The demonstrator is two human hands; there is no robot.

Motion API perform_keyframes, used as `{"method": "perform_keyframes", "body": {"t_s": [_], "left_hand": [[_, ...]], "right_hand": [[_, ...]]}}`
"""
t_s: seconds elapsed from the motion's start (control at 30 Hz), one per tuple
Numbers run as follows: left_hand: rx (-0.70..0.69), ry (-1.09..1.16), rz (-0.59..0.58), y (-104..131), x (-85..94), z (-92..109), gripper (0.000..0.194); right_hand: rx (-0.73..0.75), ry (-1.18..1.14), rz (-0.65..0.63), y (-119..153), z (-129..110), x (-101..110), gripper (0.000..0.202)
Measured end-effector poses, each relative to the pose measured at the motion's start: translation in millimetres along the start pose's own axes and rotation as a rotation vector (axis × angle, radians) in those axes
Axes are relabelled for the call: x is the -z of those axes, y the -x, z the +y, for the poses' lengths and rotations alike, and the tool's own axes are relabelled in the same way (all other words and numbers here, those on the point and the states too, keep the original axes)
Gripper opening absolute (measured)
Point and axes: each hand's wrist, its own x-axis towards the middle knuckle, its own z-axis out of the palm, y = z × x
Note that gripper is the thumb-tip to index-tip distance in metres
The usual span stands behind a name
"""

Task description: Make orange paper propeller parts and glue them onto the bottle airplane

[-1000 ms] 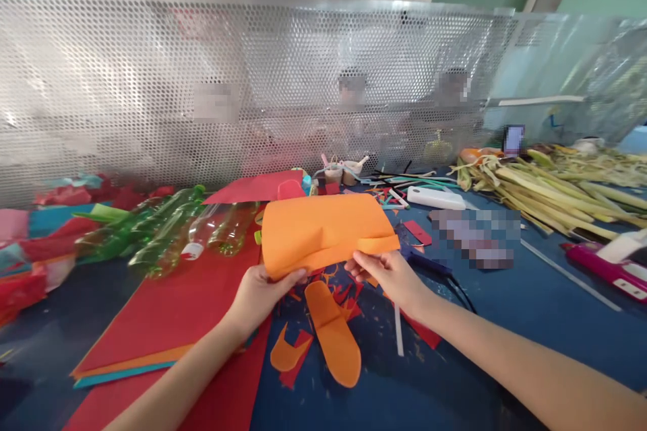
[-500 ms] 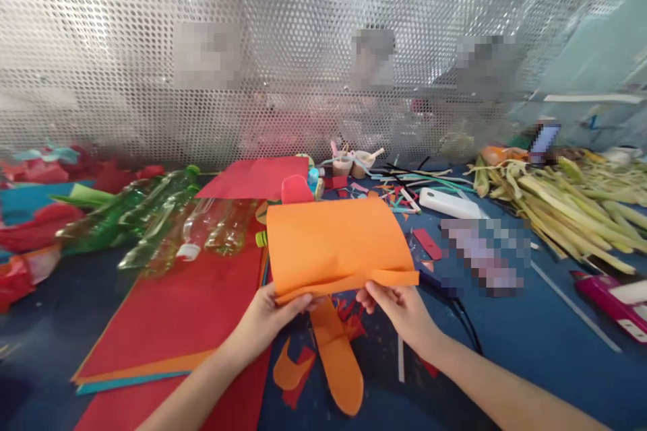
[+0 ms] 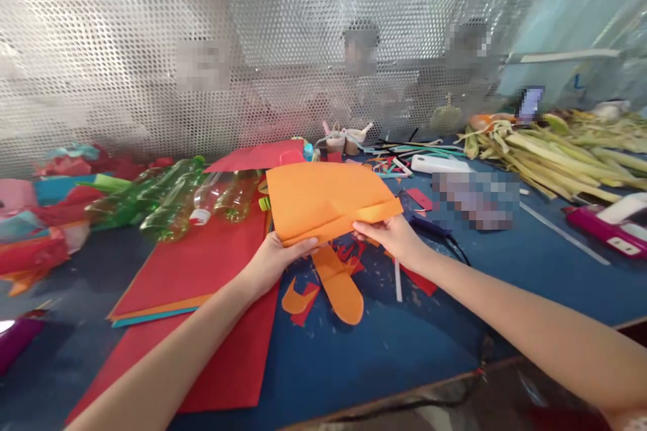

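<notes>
An orange sheet [image 3: 323,199], folded along its near edge and bowed upward, is held up over the table between both hands. My left hand [image 3: 275,259] pinches the near left corner, thumb lying along the fold. Gripping the folded strip toward the right end is my right hand [image 3: 391,236], its thumb on top and fingers beneath. Below the sheet lies a long orange cutout with a rounded end [image 3: 341,289]. Beside it are a small curved orange scrap [image 3: 296,297] and red scraps [image 3: 348,252]. Part of the cutout is hidden under the sheet.
Stacked red sheets [image 3: 202,269] lie at left, with green plastic bottles [image 3: 174,205] behind. Dried husks [image 3: 546,155], a white glue gun-like object [image 3: 439,163] and a magenta tool [image 3: 606,225] are at right. Cups [image 3: 336,141] stand by the perforated metal panel [image 3: 283,47].
The view has tipped downward, showing the table's near edge. The orange sheet sits higher in view and looks flatter, its right end tilted up. Both hands keep their grip.
</notes>
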Motion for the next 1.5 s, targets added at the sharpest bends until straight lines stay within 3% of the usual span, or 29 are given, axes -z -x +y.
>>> {"method": "perform_keyframes", "body": {"t_s": [0.73, 1.17, 1.5], "left_hand": [[0.028, 0.08, -0.011, -2, 3.1, -1, 0.038], [0.05, 0.124, -0.012, -6, 5.7, 4, 0.036], [0.005, 0.119, 0.029, -3, 4.4, 0, 0.033]], "right_hand": [[0.004, 0.035, 0.115, -11, -1, 14, 0.05], [-0.048, 0.019, 0.115, -13, -4, 20, 0.023], [-0.011, -0.033, 0.115, -9, -5, 14, 0.032]]}}
